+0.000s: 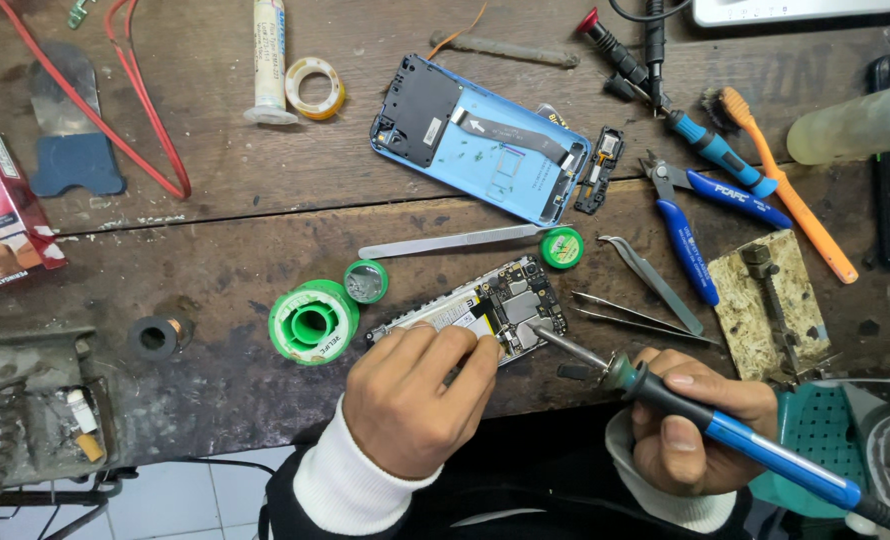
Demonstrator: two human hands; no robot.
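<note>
Now | my right hand (690, 425) grips soldering iron (725, 430), tip on phone board (485, 310) | left hand (415, 400) pins board | blue back cover (485, 135) off, beyond my grip | soldering underway, reassembly left

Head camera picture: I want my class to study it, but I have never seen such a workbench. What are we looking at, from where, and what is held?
The one picture comes from a camera on the person's head, looking down at a wooden bench. The left hand presses on an opened phone with its circuit board bare. The right hand holds a blue-handled soldering iron, its tip touching the board. Around them lie a blue phone back cover, a green solder spool, tweezers, blue-handled cutters, an orange toothbrush and a tape roll.
</note>
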